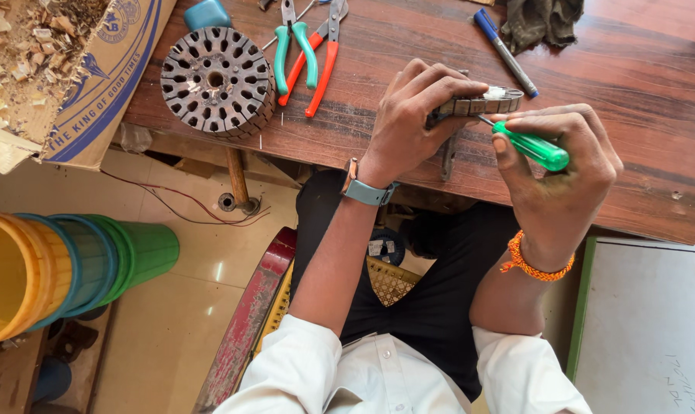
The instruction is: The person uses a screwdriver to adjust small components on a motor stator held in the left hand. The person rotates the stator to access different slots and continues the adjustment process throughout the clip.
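Green-handled screwdriver (537, 146), tip at metal stator piece (481, 103), held edge-on above wood bench

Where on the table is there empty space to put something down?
Bare wooden table lies right of the blue pen, toward the far edge. It is crowded at the left: slotted metal disc, pliers, cardboard box. Both hands fill the middle.

white sleeves (301, 368), blue-strapped watch (363, 188), orange thread bracelet (533, 264), black trousers (439, 299).
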Motion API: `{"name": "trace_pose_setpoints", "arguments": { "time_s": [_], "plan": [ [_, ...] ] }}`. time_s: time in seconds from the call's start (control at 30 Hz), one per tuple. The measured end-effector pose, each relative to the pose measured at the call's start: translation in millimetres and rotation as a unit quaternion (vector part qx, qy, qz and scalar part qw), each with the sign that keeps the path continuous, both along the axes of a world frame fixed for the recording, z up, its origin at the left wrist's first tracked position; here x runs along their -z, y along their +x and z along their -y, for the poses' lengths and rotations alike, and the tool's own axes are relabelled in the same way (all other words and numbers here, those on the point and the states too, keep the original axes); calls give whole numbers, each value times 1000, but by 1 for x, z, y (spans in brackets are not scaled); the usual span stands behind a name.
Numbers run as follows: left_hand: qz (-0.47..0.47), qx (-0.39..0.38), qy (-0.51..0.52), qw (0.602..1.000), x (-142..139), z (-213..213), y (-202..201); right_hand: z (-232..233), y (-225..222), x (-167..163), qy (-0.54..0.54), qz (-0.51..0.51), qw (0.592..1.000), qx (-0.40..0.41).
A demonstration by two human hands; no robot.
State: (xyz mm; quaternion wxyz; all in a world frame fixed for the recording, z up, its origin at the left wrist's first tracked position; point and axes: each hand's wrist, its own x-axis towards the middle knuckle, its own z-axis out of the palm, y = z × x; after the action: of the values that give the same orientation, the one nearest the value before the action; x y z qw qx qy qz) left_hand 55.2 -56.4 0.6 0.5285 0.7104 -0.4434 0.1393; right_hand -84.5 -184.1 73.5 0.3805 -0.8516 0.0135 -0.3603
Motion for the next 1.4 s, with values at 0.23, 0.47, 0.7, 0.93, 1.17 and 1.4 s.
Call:
{"name": "trace_pose_setpoints", "arguments": {
  "time_s": [0.23, 0.47, 0.7, 0.93, 1.17, 1.4],
  "plan": [
    [2, -5, 5, 1000, -1, 0, 1, -20, -6, 4, -14, -10, 998, 57],
    [0, -11, -3, 1000, 0, 0, -1, -12, -2, 22, 41, 23, 997, 59],
    [1, -13, -1, 1000, -3, -2, -1, -3, 2, 39, 206, 67, 975, -45],
    [-29, 38, 13, 999, -12, -15, -1, 31, -12, 29, 322, 140, 934, -73],
    [-69, 67, 49, 994, -36, -17, 10, 71, 2, -15, 330, 174, 923, -95],
    [-135, 167, 6, 977, -42, -23, 44, 69, 22, 5, 240, 100, 964, -60]
  ]
}}
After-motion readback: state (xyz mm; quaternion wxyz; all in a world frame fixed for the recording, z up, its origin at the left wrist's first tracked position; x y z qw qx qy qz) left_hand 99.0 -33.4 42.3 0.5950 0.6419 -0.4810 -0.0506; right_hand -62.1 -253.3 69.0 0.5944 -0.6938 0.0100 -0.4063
